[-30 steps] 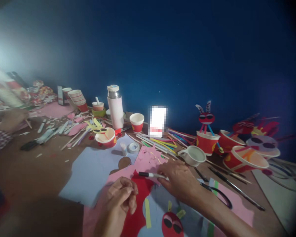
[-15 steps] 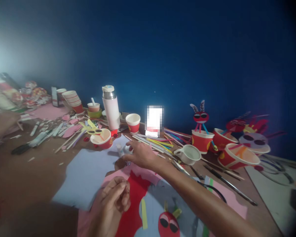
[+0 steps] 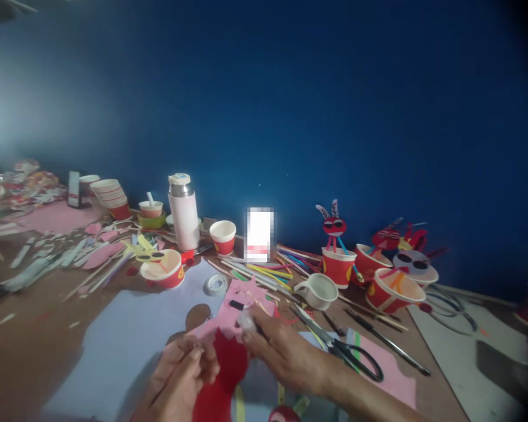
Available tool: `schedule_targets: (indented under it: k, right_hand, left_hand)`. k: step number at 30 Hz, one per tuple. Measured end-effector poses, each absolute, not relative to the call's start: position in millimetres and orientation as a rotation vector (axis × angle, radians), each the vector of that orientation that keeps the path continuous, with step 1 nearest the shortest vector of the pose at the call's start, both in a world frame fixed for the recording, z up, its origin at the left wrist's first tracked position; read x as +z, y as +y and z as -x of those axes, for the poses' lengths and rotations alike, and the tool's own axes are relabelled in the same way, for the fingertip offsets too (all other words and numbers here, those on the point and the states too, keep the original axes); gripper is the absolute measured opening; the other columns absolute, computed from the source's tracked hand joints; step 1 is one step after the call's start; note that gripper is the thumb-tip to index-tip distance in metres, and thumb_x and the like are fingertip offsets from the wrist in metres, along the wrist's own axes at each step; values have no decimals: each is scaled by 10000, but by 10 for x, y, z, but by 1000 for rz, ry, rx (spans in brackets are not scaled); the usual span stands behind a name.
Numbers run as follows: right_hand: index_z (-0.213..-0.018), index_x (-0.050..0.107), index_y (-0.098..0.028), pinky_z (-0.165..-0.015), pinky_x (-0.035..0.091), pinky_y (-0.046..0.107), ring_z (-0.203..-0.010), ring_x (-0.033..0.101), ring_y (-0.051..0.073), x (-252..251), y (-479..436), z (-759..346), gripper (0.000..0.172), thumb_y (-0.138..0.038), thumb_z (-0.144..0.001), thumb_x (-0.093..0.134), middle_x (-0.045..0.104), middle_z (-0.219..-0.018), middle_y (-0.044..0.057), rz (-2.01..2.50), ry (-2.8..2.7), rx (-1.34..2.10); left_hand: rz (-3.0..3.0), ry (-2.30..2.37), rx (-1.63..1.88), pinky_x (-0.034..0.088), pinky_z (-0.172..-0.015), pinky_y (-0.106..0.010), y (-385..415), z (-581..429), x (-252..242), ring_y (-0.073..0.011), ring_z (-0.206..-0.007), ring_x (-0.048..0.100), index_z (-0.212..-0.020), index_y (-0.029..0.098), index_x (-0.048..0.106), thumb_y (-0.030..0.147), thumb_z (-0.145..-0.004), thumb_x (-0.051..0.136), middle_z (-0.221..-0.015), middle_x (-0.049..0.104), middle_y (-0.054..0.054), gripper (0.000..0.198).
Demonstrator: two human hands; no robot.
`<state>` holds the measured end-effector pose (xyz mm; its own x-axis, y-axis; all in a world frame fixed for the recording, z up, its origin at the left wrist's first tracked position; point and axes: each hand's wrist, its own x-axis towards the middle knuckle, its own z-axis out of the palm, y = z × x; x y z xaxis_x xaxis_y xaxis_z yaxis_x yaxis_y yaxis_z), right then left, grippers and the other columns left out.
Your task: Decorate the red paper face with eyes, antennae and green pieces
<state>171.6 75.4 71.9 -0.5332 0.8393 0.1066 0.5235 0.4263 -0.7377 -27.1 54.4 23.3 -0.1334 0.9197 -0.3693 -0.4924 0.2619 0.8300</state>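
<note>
My right hand (image 3: 277, 346) is closed on a small whitish, translucent item (image 3: 246, 321), blurred, above the pink paper (image 3: 242, 293). Lower and to its left, my left hand (image 3: 182, 369) has its fingertips pinched together; what they hold, if anything, is too small to name. Red paper (image 3: 224, 375) lies between and below my hands. A white tape roll (image 3: 216, 285) rests on the pale blue paper (image 3: 127, 328), beside a brown disc (image 3: 198, 317). At the bottom edge shows part of a red paper face (image 3: 284, 414).
Black-handled scissors (image 3: 356, 354) and a pen (image 3: 387, 341) lie at the right. Behind stand a white cup (image 3: 320, 291), paper cups with figures (image 3: 338, 266), coloured sticks (image 3: 268, 272), and a white flask (image 3: 184, 220). Paper scraps (image 3: 101, 255) cover the left.
My right hand has drawn back from beside the tape roll toward my left hand, now with the whitish item in it. The view has shifted, and the person's arm at the far left is out of sight.
</note>
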Motion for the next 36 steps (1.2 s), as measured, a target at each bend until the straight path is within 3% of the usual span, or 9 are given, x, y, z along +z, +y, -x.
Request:
schedule_targets:
  k: [4, 7, 11, 15, 20, 22, 25, 31, 36]
  right_hand:
    - [-877, 442, -217, -641, 384, 226, -670, 486, 126, 642, 401, -1925, 207, -317, -972, 288, 520, -764, -15, 1210, -2096, 990]
    - [-923, 470, -222, -617, 360, 232, -634, 472, 129, 602, 266, -1949, 234, -351, -970, 280, 508, -727, -22, 1233, -2035, 960]
    - [-1028, 510, -218, -549, 323, 221, -550, 427, 113, 577, 203, -1945, 263, -397, -949, 335, 460, -645, -47, 1191, -1967, 959]
    - [-981, 545, -198, -542, 321, 210, -548, 401, 98, 581, 230, -1952, 269, -396, -938, 367, 467, -671, -44, 1146, -1915, 1005]
    - [-1033, 511, -171, -548, 355, 230, -619, 533, 152, 587, 246, -2002, 269, -264, -789, 576, 593, -708, -8, 1421, -1903, 1018]
    - [-1037, 514, -171, -626, 391, 250, -738, 589, 183, 586, 236, -2033, 239, -182, -798, 523, 648, -813, 36, 1485, -1909, 955]
    - [-1011, 566, -202, -703, 410, 253, -815, 610, 178, 601, 241, -2064, 193, -171, -842, 478, 668, -903, 35, 1412, -1934, 899]
    - [-1240, 483, -245, -623, 438, 269, -660, 620, 182, 613, 260, -2032, 341, -313, -922, 382, 677, -758, 8, 1428, -1934, 802]
    - [-1196, 440, -178, -691, 447, 312, -743, 637, 218, 578, 227, -1990, 330, -245, -874, 412, 667, -744, 27, 1472, -1905, 733]
  left_hand:
    - [-718, 1028, 1334, 490, -831, -315, 554, 113, 464, -231, -898, 628, -781, 185, 654, 258, -667, 723, -837, 698, -43, 152]
    - [-788, 937, 1332, 456, -878, -300, 568, -136, 602, -214, -912, 613, -781, 187, 644, 281, -709, 694, -842, 691, -34, 128]
    - [-831, 788, 1212, 462, -745, -269, 541, -518, 694, -171, -780, 592, -759, 184, 608, 271, -809, 596, -769, 647, -19, 101]
    - [-932, 756, 1198, 398, -585, -221, 536, -738, 707, -114, -584, 479, -622, 179, 501, 285, -878, 501, -582, 507, 21, 277]
    - [-816, 781, 1266, 315, -479, -200, 735, -677, 634, -58, -417, 259, -604, 193, 382, 258, -839, 532, -514, 310, 93, 286]
    - [-852, 877, 1278, 319, -478, -193, 836, -563, 577, -51, -406, 257, -662, 201, 419, 269, -798, 569, -525, 325, 105, 213]
    - [-953, 1089, 1210, 330, -474, -187, 920, -368, 495, -73, -448, 385, -708, 194, 525, 267, -710, 662, -530, 455, 81, 155]
    - [-1104, 1306, 1197, 369, -558, -201, 877, -222, 454, -122, -572, 472, -701, 159, 675, 263, -635, 744, -576, 577, 31, 142]
    - [-1046, 1246, 1148, 410, -607, -224, 797, -281, 439, -141, -622, 526, -726, 143, 683, 312, -671, 708, -651, 635, -13, 180]
